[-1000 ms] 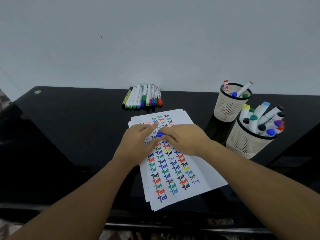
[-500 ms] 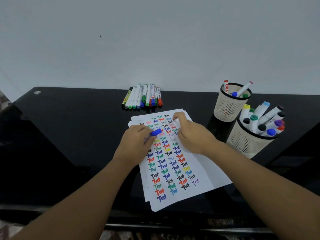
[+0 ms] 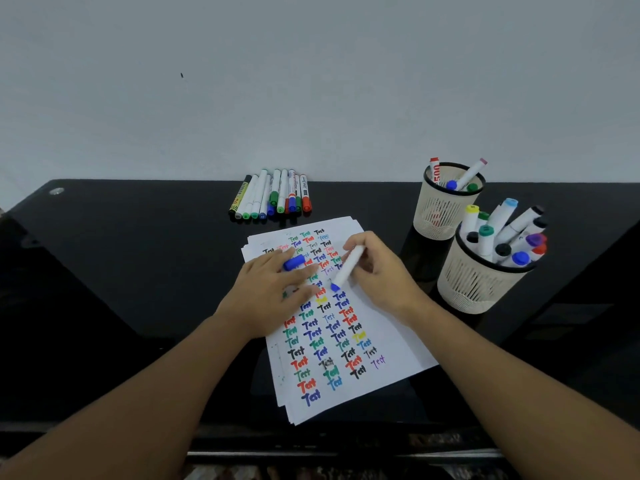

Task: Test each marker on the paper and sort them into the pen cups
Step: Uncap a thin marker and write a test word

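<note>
Gripping a white marker near its middle, the right hand is tilting it so that the blue tip is pointing down at the paper; whether the tip is actually touching the sheet is hard to tell from this angle. The marker is sitting over the upper middle of the page, among rows of coloured "Test" words. The left hand is lying on the paper just beside it, fingers mostly flat, with the blue cap tucked between the fingers. The paper is resting on a glossy black table. A row of untested markers is lying beyond the sheet, near the wall. To the right, two mesh pen cups are standing close together: the far cup is holding a few markers, the near cup many more.
</note>
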Demonstrator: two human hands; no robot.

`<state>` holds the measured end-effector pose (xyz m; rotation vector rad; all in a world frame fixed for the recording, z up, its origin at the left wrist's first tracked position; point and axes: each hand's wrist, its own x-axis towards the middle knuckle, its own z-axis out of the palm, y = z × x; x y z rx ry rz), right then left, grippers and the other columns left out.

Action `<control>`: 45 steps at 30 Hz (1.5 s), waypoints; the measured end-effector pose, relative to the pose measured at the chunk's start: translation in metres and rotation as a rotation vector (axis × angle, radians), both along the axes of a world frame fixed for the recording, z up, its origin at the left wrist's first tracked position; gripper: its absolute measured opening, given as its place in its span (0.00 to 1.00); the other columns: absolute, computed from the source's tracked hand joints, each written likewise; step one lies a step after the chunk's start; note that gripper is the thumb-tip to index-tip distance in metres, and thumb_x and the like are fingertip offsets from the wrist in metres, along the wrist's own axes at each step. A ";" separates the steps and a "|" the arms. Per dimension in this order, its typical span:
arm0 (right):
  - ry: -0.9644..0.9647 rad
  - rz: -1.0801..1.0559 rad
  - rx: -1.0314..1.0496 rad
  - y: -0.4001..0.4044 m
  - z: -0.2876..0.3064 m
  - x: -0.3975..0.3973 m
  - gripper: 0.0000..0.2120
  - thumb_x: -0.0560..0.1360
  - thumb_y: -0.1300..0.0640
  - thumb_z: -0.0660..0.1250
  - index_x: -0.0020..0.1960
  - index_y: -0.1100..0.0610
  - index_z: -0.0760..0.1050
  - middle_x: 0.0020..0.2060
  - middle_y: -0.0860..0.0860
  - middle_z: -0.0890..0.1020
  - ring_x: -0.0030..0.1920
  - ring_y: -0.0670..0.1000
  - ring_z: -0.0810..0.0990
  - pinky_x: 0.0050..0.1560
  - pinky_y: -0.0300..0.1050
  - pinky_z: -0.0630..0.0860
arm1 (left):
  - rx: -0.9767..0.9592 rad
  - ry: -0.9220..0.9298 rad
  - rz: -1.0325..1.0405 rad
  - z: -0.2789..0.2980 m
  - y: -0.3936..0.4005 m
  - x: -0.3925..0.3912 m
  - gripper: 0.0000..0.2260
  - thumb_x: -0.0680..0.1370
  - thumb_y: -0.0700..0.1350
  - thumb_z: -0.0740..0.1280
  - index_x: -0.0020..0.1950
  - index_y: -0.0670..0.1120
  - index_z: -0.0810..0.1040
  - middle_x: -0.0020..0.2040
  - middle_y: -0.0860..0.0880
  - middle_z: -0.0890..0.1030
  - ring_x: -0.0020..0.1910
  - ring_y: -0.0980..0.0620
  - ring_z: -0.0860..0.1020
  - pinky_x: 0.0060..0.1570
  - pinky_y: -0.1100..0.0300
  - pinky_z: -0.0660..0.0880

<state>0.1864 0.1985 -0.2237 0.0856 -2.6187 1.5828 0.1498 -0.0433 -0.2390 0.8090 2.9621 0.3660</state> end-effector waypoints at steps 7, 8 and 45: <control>0.057 -0.056 0.002 -0.005 0.009 0.010 0.13 0.83 0.40 0.62 0.61 0.43 0.79 0.46 0.51 0.82 0.45 0.51 0.79 0.49 0.49 0.78 | 0.007 -0.054 0.048 0.006 0.002 0.005 0.37 0.71 0.80 0.50 0.78 0.68 0.60 0.82 0.57 0.55 0.81 0.54 0.50 0.78 0.46 0.49; 0.056 -0.083 0.009 -0.003 0.008 0.012 0.13 0.83 0.41 0.63 0.60 0.46 0.80 0.45 0.53 0.83 0.45 0.52 0.79 0.48 0.50 0.78 | 0.011 -0.059 0.054 0.006 0.003 0.006 0.37 0.71 0.80 0.51 0.78 0.68 0.60 0.82 0.57 0.55 0.81 0.54 0.50 0.78 0.46 0.49; -0.053 -0.080 0.074 -0.002 0.001 0.012 0.04 0.84 0.48 0.66 0.53 0.47 0.76 0.44 0.49 0.82 0.47 0.50 0.81 0.56 0.58 0.80 | 0.025 -0.089 0.094 0.009 0.006 0.006 0.40 0.70 0.80 0.54 0.79 0.65 0.61 0.82 0.59 0.54 0.81 0.55 0.50 0.78 0.48 0.48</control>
